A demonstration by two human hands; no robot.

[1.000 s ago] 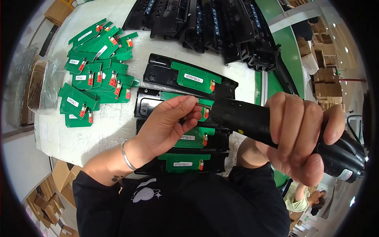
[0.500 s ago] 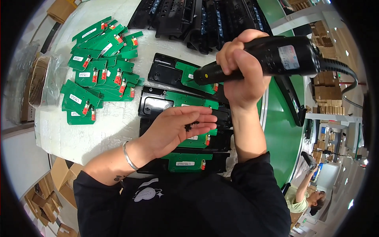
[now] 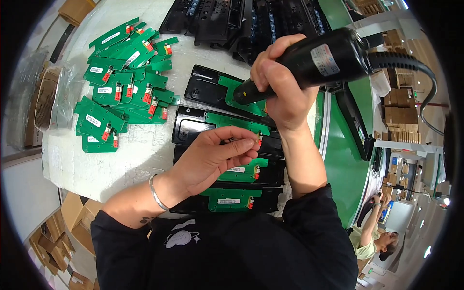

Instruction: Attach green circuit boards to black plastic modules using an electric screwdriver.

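A white-topped table [image 3: 72,166], its surface scuffed and crinkled, carries four black trays [image 3: 199,86] in a column. Left of the trays lies a loose, overlapping pile of green circuit boards [image 3: 137,92]. Beyond the trays sit larger black plastic frames [image 3: 210,24], crowded together. Right of the trays, a green surface [image 3: 336,188] bears a long black strip [image 3: 352,118].

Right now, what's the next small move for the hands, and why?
I'd probably steady the black cylindrical corded tool with the right hand, nose square to the green circuit board: that nose is over the board on the farthest flat black plastic panel, though tip contact is hidden. The left hand, fingertips pinched, is above the next panel, apart from the tool.
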